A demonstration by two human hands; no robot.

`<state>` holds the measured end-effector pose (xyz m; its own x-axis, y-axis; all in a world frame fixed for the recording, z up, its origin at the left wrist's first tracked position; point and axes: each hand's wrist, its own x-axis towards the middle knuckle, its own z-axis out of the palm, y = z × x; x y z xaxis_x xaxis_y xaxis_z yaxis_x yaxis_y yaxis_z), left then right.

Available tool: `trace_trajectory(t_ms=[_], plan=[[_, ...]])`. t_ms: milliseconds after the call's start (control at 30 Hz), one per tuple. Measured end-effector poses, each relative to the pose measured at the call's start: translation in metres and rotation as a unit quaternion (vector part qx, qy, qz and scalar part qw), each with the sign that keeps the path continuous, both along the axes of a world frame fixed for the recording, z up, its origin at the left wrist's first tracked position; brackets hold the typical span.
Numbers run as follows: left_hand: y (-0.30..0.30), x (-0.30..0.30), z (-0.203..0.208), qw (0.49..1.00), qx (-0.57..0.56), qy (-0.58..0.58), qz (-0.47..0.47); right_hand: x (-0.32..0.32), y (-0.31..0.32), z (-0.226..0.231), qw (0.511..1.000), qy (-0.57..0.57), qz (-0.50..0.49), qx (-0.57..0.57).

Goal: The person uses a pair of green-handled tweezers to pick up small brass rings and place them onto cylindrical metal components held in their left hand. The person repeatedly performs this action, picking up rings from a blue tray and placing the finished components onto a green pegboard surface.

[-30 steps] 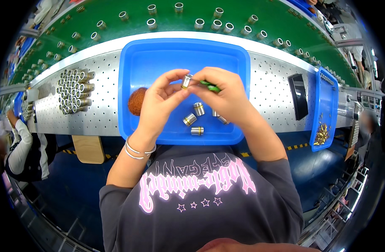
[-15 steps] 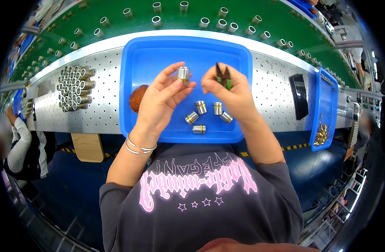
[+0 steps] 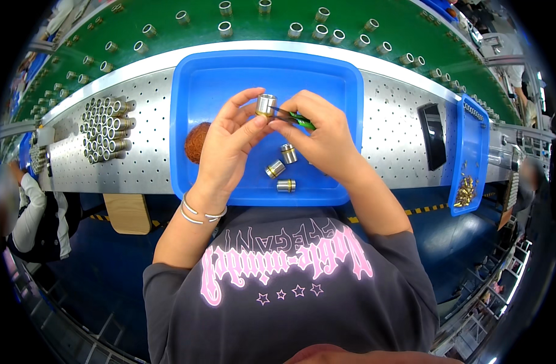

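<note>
Between the thumb and fingers of my left hand (image 3: 234, 130) is a shiny metal sleeve (image 3: 266, 104) with a brass-coloured ring near its lower end. My right hand (image 3: 320, 130) grips green-handled snips (image 3: 301, 120), whose dark pointed blades reach to the side of the sleeve. Both hands are over a blue tray (image 3: 214, 56). Below them in the tray lie loose metal sleeves, among them one upright-leaning sleeve (image 3: 288, 153), a tilted sleeve (image 3: 275, 168) and a sleeve on its side (image 3: 286, 185). My right hand and forearm hide part of the tray floor.
A brown scouring ball (image 3: 196, 143) rests at the tray's left. Many sleeves (image 3: 108, 130) stand grouped on the perforated metal bench (image 3: 150, 109). At right are a black phone-like slab (image 3: 433, 136) and a small blue tray (image 3: 469, 151) with brass bits. Beyond, sleeves stand on a green belt (image 3: 247, 33).
My right hand has moved left and turned, bringing the snips' blades from pointing upward to the side of the sleeve. My left hand keeps holding the sleeve in nearly the same place.
</note>
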<state>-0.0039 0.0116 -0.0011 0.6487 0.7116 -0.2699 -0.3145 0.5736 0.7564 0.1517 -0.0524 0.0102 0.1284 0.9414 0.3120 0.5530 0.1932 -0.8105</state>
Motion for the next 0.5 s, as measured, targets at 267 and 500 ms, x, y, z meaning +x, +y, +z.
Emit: trace_trajectory(t_ms=[267, 500], plan=[[0.001, -0.002, -0.003, 1.000, 0.000, 0.001, -0.025, 0.002, 0.000, -0.001, 1.000, -0.001, 0.011, 0.002], [0.008, -0.003, 0.001, 0.997, -0.066, -0.030, 0.015, 0.015, -0.012, 0.000, 0.998, -0.010, -0.052, -0.027]])
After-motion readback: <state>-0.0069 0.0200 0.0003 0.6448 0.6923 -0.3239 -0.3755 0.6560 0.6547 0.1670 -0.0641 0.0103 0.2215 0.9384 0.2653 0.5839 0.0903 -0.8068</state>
